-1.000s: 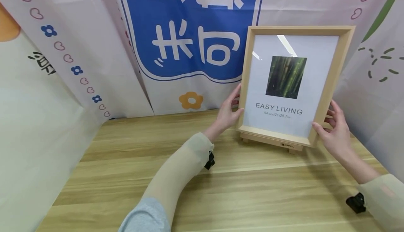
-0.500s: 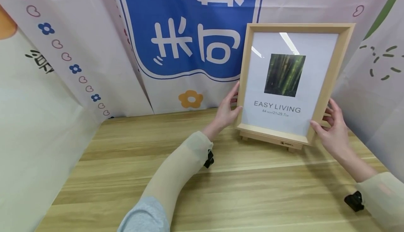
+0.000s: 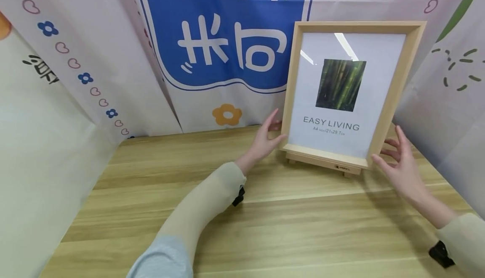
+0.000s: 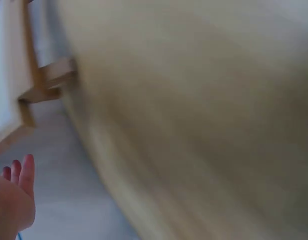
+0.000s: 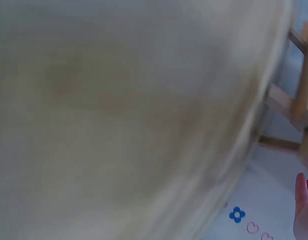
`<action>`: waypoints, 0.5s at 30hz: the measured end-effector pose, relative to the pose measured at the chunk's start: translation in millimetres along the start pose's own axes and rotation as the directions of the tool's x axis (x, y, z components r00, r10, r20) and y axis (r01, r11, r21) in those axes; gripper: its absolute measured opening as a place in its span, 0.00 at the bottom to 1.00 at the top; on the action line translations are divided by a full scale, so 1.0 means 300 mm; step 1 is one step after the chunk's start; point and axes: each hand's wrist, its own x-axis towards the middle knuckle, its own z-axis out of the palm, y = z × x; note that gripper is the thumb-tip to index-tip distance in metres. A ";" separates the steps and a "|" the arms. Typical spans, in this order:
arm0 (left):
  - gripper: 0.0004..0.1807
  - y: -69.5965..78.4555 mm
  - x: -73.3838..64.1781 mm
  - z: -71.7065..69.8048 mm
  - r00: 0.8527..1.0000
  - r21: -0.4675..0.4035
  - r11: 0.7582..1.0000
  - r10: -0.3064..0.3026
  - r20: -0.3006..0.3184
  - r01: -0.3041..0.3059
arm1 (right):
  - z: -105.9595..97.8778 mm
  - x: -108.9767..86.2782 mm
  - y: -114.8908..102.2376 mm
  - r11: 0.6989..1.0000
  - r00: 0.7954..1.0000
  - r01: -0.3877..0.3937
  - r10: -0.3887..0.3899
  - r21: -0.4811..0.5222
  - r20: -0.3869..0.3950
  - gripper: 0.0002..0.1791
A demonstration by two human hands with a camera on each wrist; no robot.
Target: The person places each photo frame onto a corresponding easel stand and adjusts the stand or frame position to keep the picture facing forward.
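At far left, a white cloth wall (image 3: 38, 143) carries a slanting row of pink hearts and blue flowers, and beside it a wood-grain table (image 3: 140, 194) spreads across the lower view. A cream sleeve (image 3: 201, 202), bunched under grey-blue cloth, reaches up from the bottom edge, with a black device (image 3: 238, 196) at its wrist. It ends in the person's left hand (image 3: 261, 143), fingers loose and extended, thumb just beside the lower left edge of a framed picture; whether the thumb tip touches is hard to tell. Behind, on the back cloth, are a blue panel (image 3: 227, 4) with large white characters and, below it, 1 orange flower (image 3: 236, 114). The framed picture (image 3: 329, 115) stands toward the right of the table, its pale wooden border around a white sheet reading "EASY LIVING", with a green bamboo photo (image 3: 341, 85) above the words. It rests on a small wooden easel (image 3: 322, 162) whose 2 short front feet show. At its lower right corner is the right hand (image 3: 401, 166), fingers spread and loosely bent, thumb at the corner, contact unclear. Farther right come another black device (image 3: 441, 253) and the other cream sleeve (image 3: 466, 242).
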 end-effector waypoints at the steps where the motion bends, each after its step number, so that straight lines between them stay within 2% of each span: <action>1: 0.45 -0.012 -0.016 0.000 1.000 -0.005 1.000 -0.012 0.014 0.012 | 0.002 -0.014 0.002 1.000 1.000 0.002 -0.002 0.003 0.009 0.51; 5: 0.46 -0.053 -0.078 0.018 0.996 -0.005 1.000 -0.024 0.083 0.024 | 0.026 -0.057 0.000 0.999 0.999 -0.013 0.012 0.032 0.046 0.54; 8: 0.47 -0.070 -0.109 0.042 0.993 -0.010 0.999 -0.034 0.112 0.036 | 0.048 -0.076 -0.002 0.996 0.995 -0.059 0.054 0.067 0.081 0.55; 12: 0.49 -0.074 -0.121 0.068 0.991 -0.068 0.995 -0.064 0.121 0.073 | 0.081 -0.089 0.007 0.989 0.991 -0.103 0.092 0.106 0.100 0.54; 15: 0.50 -0.072 -0.118 0.081 0.988 -0.101 0.990 -0.083 0.127 0.096 | 0.104 -0.094 0.016 0.986 0.993 -0.095 0.083 0.140 0.088 0.54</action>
